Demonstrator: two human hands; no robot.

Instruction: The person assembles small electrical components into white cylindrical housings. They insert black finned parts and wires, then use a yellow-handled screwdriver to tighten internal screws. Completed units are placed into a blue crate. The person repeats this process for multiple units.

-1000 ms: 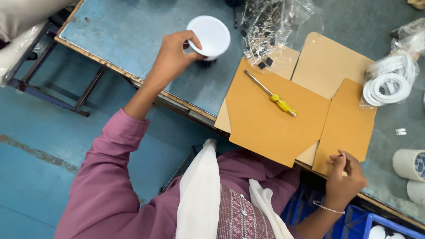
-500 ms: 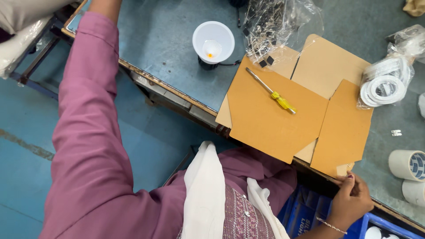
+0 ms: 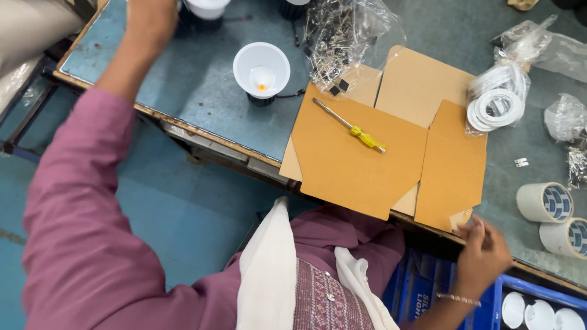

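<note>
My left hand (image 3: 148, 19) reaches to the far left edge of the blue-grey table (image 3: 183, 91), beside a second white lamp housing (image 3: 206, 7) that the frame cuts off. Its fingers are out of view. A white round lamp housing (image 3: 262, 68) stands alone on the table, open side up, with an orange dot in its centre. My right hand (image 3: 483, 250) hovers at the near table edge with fingers curled, next to the corner of the flat brown cardboard sheets (image 3: 354, 165). A yellow-handled screwdriver (image 3: 358, 131) lies on the cardboard.
A clear bag of small metal clips (image 3: 345, 33) lies behind the cardboard. Bagged white rings (image 3: 498, 104) sit at the right, with two tape rolls (image 3: 544, 201) nearer me. Below the table edge, a blue crate (image 3: 428, 287) holds more white housings (image 3: 538, 313).
My left hand let go of the white lamp housing, left it standing on the table, and stretched away to the far left. My right hand slid off the cardboard corner towards me.
</note>
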